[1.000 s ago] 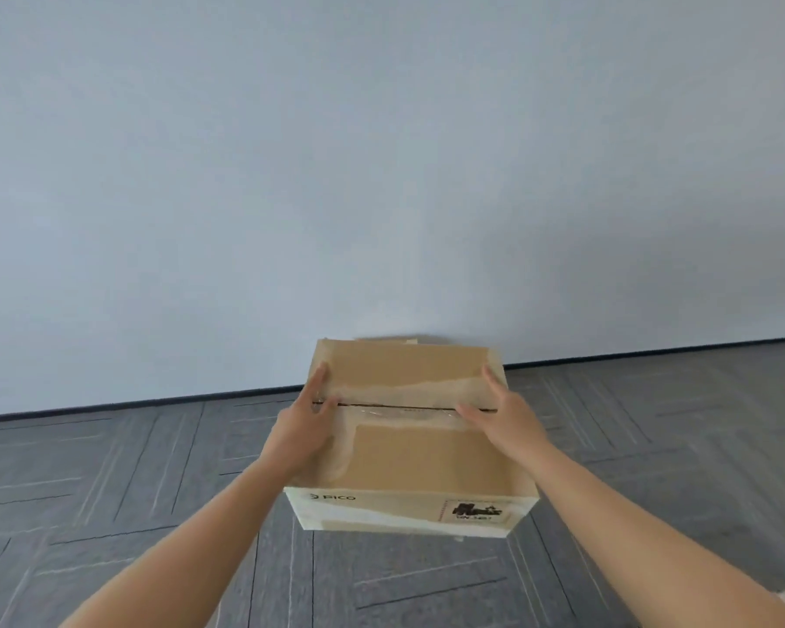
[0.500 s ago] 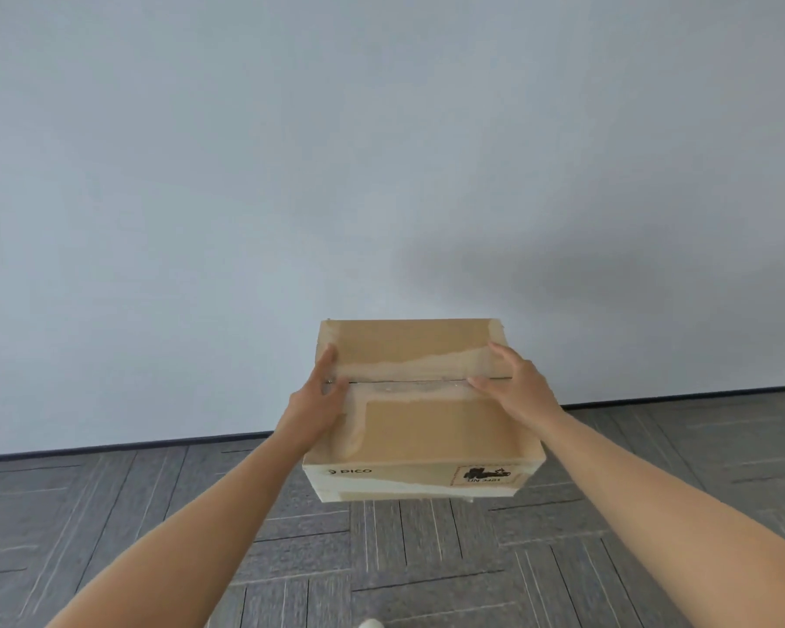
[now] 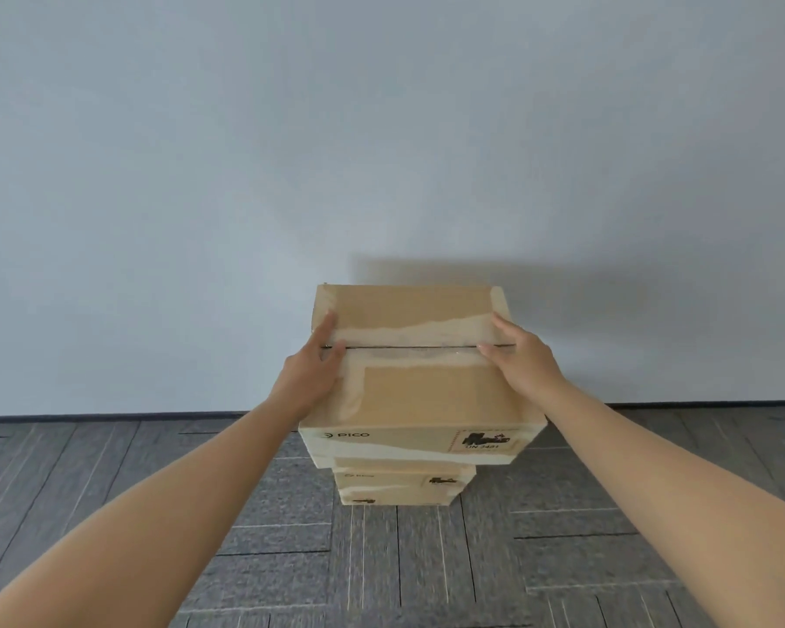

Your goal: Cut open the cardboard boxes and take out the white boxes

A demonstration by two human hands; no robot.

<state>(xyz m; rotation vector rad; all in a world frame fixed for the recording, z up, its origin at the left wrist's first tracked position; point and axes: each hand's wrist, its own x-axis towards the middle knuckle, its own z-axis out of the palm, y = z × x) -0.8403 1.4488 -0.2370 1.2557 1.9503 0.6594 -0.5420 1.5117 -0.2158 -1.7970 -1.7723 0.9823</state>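
Left hand (image 3: 311, 378) and right hand (image 3: 524, 362), fingers spread flat, clasp the taped PICO cardboard box (image 3: 420, 392), seemingly steadying it atop the stacked boxes (image 3: 404, 487).

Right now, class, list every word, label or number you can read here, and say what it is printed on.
"PICO": front of the top box.
"UN 3481": sticker on that front, slightly blurred.
Lower box: a logo and sticker, too blurred to read.

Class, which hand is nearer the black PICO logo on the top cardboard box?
Left. The left hand rests above the PICO logo; the right hand is on the opposite side.
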